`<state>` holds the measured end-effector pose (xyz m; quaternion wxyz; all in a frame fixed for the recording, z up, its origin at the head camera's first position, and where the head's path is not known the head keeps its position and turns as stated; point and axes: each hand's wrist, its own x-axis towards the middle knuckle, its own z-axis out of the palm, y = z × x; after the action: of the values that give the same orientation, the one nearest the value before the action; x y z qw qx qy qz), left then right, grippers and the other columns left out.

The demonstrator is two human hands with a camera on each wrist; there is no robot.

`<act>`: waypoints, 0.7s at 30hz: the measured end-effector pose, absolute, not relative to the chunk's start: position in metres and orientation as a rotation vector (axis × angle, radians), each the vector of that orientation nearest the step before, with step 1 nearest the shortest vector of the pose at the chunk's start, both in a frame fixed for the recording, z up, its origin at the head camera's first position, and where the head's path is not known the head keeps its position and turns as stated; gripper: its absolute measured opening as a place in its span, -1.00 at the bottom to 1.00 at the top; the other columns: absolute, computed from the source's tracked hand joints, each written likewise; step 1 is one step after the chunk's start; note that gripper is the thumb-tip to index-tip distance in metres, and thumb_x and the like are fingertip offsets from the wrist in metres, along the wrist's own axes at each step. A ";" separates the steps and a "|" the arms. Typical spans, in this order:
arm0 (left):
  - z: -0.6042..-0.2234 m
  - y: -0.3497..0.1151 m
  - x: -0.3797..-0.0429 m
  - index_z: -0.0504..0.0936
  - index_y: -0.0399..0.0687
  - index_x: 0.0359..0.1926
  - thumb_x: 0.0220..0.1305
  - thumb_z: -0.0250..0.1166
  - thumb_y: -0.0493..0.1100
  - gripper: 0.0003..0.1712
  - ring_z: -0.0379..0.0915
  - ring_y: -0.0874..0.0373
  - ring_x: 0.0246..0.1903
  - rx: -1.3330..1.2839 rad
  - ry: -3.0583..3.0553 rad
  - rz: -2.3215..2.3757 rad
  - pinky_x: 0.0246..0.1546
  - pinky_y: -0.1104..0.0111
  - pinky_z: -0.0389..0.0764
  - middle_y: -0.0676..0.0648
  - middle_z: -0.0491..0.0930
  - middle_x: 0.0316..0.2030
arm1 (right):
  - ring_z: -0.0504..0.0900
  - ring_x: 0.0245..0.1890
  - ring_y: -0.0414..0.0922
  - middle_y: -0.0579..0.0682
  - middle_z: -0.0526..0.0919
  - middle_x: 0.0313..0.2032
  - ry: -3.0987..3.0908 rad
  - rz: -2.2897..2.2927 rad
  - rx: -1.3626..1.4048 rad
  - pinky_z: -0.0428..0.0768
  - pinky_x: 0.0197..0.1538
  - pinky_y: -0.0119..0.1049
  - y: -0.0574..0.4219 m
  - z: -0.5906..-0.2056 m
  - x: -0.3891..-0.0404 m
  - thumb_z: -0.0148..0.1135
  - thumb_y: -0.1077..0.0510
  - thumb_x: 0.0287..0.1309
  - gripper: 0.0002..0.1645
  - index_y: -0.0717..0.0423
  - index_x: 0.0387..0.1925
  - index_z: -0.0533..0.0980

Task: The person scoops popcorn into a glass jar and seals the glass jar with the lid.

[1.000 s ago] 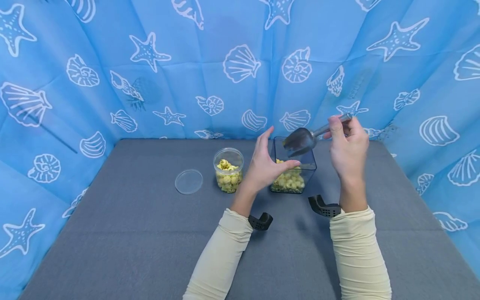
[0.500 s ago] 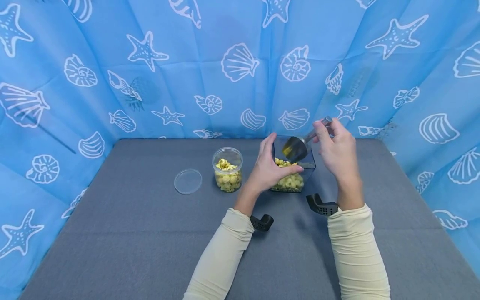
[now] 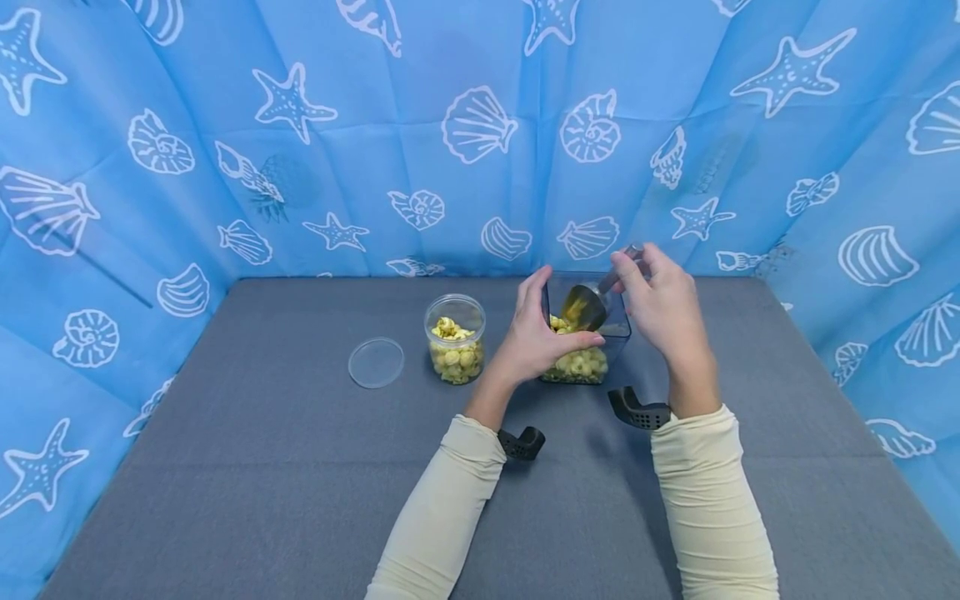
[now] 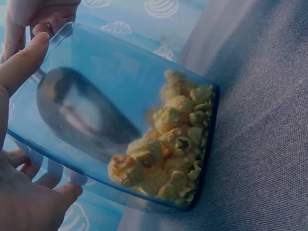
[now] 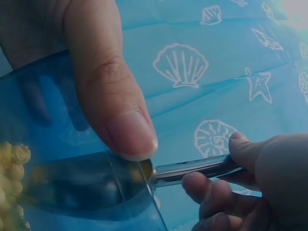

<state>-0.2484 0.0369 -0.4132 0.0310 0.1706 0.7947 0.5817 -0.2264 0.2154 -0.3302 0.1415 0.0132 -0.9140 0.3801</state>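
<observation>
A clear square container (image 4: 110, 62) with popcorn (image 4: 178, 125) in its bottom stands on the table. My left hand (image 3: 528, 337) grips it from the left near the rim, thumb along the near side and fingers round the far side. My right hand (image 3: 663, 304) holds a metal scoop (image 3: 585, 307) by its handle, which shows in the right wrist view as a shiny rod (image 5: 197, 168). The scoop's bowl is tilted down inside the container; in the left wrist view its tip reaches the popcorn.
Left of the container stands a round clear jar (image 3: 456, 340), open and partly filled with popcorn. Farther left a clear round lid (image 3: 377, 363) lies flat on the grey table (image 3: 300, 483). A blue shell-patterned curtain (image 3: 420, 125) hangs behind and at both sides.
My right hand has moved left and slightly down, lowering the scoop from above the container's rim into it, down to the popcorn. My left hand has shifted slightly on the container. Jar and lid stay put.
</observation>
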 end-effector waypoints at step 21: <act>-0.416 0.037 -0.249 -0.21 0.45 0.62 0.05 0.59 0.16 0.37 -0.11 0.00 0.61 0.542 2.435 1.796 0.48 -0.10 0.26 0.11 -0.24 0.63 | 0.57 -0.40 -0.02 0.25 0.65 -0.12 -2.890 1.068 0.102 0.47 -0.35 -0.22 0.219 -0.336 -0.233 -0.35 -0.26 0.60 -0.31 0.21 0.12 0.46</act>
<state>-0.2488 0.0367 -0.4156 0.0340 0.1761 0.7918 0.5839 -0.2334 0.2191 -0.3361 0.0292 0.0332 -0.9371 0.3462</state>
